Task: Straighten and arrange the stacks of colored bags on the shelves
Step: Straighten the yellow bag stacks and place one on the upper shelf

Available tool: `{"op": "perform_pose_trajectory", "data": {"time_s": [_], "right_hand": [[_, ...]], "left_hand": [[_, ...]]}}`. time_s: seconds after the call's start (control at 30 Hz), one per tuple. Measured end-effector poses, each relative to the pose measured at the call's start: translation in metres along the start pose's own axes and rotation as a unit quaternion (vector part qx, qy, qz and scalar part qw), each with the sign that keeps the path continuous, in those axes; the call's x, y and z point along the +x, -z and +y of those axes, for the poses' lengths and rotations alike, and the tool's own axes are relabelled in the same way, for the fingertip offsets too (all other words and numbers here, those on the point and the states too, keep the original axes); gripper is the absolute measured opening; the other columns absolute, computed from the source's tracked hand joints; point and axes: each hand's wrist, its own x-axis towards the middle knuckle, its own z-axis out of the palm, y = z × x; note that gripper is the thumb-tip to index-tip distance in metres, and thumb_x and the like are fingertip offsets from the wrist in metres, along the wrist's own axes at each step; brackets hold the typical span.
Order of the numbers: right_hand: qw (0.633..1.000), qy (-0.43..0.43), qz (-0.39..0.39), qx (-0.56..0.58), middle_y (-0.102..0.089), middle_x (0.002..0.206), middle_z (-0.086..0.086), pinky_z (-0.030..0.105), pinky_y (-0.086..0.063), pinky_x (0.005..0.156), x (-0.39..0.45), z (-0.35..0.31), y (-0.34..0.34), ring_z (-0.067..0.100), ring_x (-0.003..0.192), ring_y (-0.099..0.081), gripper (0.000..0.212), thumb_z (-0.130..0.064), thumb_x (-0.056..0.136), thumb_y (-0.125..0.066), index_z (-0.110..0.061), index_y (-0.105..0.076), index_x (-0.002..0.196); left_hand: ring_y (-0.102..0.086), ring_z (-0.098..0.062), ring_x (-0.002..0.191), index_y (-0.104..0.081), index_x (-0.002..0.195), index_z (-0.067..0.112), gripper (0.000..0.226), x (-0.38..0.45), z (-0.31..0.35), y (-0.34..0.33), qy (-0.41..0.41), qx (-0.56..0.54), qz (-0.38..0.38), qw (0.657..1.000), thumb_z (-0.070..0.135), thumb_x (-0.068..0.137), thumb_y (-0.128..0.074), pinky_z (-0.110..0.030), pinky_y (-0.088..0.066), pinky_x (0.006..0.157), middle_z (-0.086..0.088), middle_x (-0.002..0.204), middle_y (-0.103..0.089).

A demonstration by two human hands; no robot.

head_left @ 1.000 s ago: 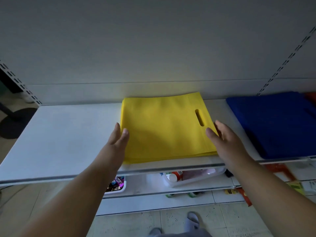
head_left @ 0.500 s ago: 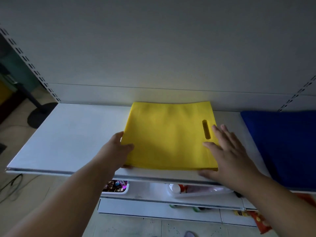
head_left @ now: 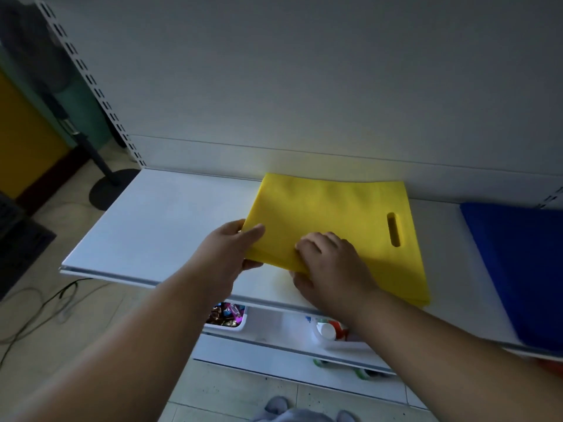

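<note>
The left hand pinches the yellow bag stack's front-left corner; the right hand grips its front edge, fingers curled on top. The stack lies mid-shelf, blue bags at the right end, tiled floor below.

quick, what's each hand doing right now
Left hand: grips the left front corner of the yellow bags.
Right hand: fingers curled, gripping their front edge.

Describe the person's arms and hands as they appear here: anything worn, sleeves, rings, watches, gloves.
Both forearms are bare right up to the bottom edge of the picture; no sleeve shows on either. The left hand and the right hand wear no gloves. No watch, bracelet or band is visible at either wrist, and no ring shows on the fingers that can be seen. The dim light hides finer detail.
</note>
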Motion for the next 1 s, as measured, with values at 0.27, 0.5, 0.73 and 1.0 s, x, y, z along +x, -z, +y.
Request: {"op": "perform_pose_trajectory", "data": {"time_s": [0.27,0.5,0.73,1.0], "right_hand": [[0.999,0.015,0.023,-0.033,-0.063,0.114,0.007,0.043,-0.052,0.08,-0.007,-0.006,-0.017,0.03,0.101,-0.06,0.043,-0.048,0.08,-0.056,-0.012,-0.065,0.102],[0.994,0.02,0.104,-0.028,-0.063,0.099,0.01,0.04,-0.05,0.073,-0.009,-0.023,-0.028,0.031,0.09,-0.057,0.022,-0.025,0.077,-0.065,-0.008,-0.066,0.091],[0.988,0.004,0.146,-0.047,-0.063,0.092,0.013,0.038,-0.054,0.071,0.003,-0.031,-0.024,0.033,0.08,-0.06,0.018,-0.018,0.078,-0.054,-0.005,-0.063,0.088],[0.989,-0.005,0.139,-0.039,-0.06,0.087,0.01,0.039,-0.052,0.063,0.003,-0.033,-0.03,0.03,0.075,-0.055,0.01,-0.011,0.078,-0.053,-0.008,-0.059,0.086]], "left_hand": [[-0.066,-0.031,0.1,-0.055,0.123,0.011,0.03,0.018,-0.016,0.013,0.027,0.049,-0.013,0.998,0.012,0.093,-0.062,-0.049,-0.055,0.089,-0.012,0.112,-0.066],[-0.065,-0.029,0.081,-0.057,0.105,0.012,0.021,0.024,-0.002,0.017,0.038,0.142,-0.011,0.989,0.025,0.09,-0.064,-0.045,-0.06,0.074,-0.012,0.101,-0.063],[-0.073,-0.027,0.066,-0.053,0.105,0.01,0.02,0.021,0.013,0.02,0.045,0.136,-0.035,0.989,0.025,0.094,-0.058,-0.04,-0.06,0.063,-0.016,0.095,-0.067],[-0.073,-0.031,0.071,-0.054,0.107,0.009,0.02,0.023,0.012,0.017,0.107,0.103,-0.069,0.987,0.026,0.098,-0.053,-0.038,-0.057,0.06,-0.021,0.099,-0.068]]}}
